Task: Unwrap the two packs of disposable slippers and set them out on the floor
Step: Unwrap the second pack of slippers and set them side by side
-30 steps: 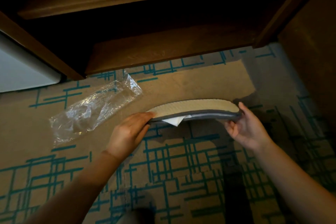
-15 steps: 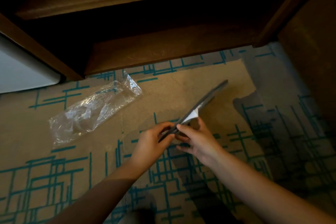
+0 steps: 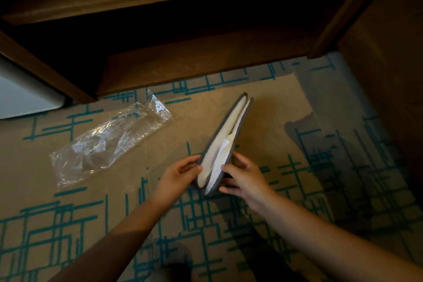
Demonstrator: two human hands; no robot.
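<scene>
**Slipper pair parted at the heel end**

The left hand and right hand each pinch one sole of the slippers at the near end, clamped on them above the carpeted floor; half a second ago the pair was pressed flat and seen edge-on, now the soles gape and the white lining shows between both grips; beyond the grips the far tips still meet; left of the left grip the empty plastic wrapper lies unmoved on the floor.

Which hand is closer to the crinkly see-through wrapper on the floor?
The left hand. It grips the slipper pair on the side facing the empty plastic wrapper; the right hand holds the far side.
</scene>
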